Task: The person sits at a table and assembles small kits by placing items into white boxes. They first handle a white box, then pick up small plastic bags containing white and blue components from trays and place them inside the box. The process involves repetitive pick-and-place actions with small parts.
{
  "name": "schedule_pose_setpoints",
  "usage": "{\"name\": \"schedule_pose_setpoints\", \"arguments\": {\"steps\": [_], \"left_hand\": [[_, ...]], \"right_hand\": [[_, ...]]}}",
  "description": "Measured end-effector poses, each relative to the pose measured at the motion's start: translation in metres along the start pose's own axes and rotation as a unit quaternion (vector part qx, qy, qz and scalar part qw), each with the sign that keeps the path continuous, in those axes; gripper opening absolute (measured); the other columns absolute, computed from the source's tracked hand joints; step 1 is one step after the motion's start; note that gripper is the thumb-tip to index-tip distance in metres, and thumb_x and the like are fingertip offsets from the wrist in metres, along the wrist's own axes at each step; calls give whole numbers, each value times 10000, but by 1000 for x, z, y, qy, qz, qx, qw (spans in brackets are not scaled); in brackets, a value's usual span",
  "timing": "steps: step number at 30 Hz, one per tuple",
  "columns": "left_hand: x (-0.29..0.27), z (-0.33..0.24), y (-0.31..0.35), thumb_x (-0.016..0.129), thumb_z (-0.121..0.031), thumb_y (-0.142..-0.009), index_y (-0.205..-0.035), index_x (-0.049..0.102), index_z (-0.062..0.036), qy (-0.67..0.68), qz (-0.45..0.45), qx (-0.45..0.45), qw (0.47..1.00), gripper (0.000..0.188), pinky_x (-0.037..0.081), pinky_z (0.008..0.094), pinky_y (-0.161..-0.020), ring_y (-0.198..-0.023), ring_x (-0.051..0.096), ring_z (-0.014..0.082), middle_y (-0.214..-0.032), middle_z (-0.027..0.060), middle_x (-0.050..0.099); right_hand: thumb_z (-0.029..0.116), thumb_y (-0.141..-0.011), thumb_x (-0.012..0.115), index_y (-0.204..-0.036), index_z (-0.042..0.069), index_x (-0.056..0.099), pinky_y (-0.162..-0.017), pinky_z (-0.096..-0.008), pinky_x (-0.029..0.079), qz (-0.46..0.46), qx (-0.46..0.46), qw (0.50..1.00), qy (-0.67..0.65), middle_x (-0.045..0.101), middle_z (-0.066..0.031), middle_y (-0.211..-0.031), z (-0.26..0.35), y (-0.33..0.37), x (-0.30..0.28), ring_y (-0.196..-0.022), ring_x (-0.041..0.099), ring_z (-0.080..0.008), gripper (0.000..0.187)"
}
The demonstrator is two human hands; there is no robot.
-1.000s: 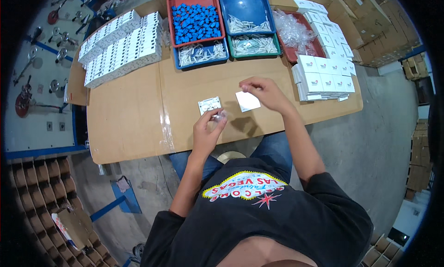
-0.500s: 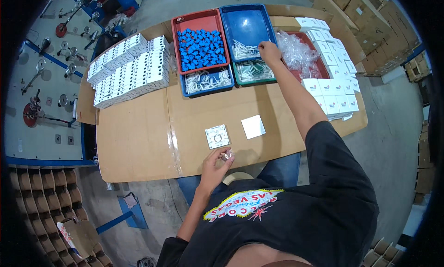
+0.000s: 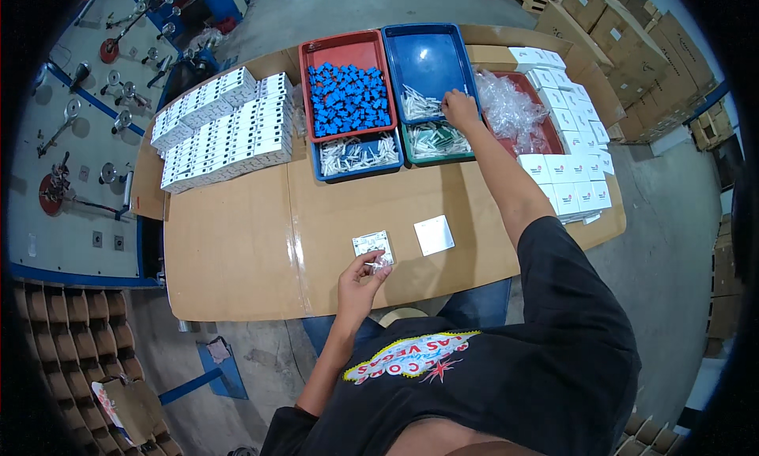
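Note:
My left hand (image 3: 361, 284) is closed around a small clear plastic bag (image 3: 382, 264), just over the near edge of a square white plate with fittings on its face (image 3: 370, 243). To the right of it a plain white square plate (image 3: 434, 235) lies flat on the cardboard. My right hand (image 3: 460, 110) reaches far out to the near end of a blue tray (image 3: 425, 49), beside a pile of slim white plastic pieces (image 3: 419, 104). Its fingers are pinched together; what is between them is too small to make out.
A red tray (image 3: 344, 43) of blue parts (image 3: 348, 100) stands left of the blue tray. Nearer are a blue tray of white pieces (image 3: 360, 156) and a green tray (image 3: 436, 157). White units (image 3: 229, 132) are stacked left; clear bags (image 3: 510, 104) and white boxes (image 3: 569, 171) sit right.
My left hand has moved slightly with the bag, now overlapping the near edge of the fitted plate. My right hand stays at the white pieces. The whole view has shifted slightly.

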State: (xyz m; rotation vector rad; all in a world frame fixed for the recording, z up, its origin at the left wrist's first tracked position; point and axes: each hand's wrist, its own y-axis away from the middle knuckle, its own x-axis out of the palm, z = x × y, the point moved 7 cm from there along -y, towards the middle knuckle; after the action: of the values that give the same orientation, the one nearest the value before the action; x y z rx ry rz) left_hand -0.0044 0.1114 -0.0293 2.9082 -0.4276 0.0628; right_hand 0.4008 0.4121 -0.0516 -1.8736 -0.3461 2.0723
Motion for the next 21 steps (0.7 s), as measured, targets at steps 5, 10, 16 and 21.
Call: {"name": "schedule_pose_setpoints", "arguments": {"steps": [5,10,16,21], "left_hand": [[-4,-19,-3,523,-297,-1051,-1210,629,25,159,-31,-41,986,374,497,293,-794,-852,599,137,-1056,78,664],[-8,-38,7,426,-411,-1072,-1194,627,9,343,-29,-87,935,481,486,331,-812,-819,589,168,-987,79,655],[0,-43,0,394,-432,-1077,-1214,615,9,403,46,-70,912,512,503,341,-809,-811,610,175,-989,73,667],[7,-53,6,407,-424,-1074,-1224,611,6,344,31,-87,935,499,524,342,-821,-884,651,185,-1023,89,677]], "right_hand": [[205,-841,687,-943,63,672,-764,-478,509,-78,87,976,-182,712,-139,-926,-25,-2,-18,-890,672,-382,175],[144,-897,719,-1148,18,667,-680,-259,483,-51,133,869,-474,686,-49,-877,32,39,-66,-754,591,-101,286],[73,-901,723,-1054,18,691,-658,-202,450,80,135,748,-645,699,-11,-913,172,163,-145,-773,593,-52,166],[57,-890,736,-1036,18,686,-665,-205,456,180,109,711,-671,692,-3,-923,231,205,-180,-793,602,-53,159]]}}
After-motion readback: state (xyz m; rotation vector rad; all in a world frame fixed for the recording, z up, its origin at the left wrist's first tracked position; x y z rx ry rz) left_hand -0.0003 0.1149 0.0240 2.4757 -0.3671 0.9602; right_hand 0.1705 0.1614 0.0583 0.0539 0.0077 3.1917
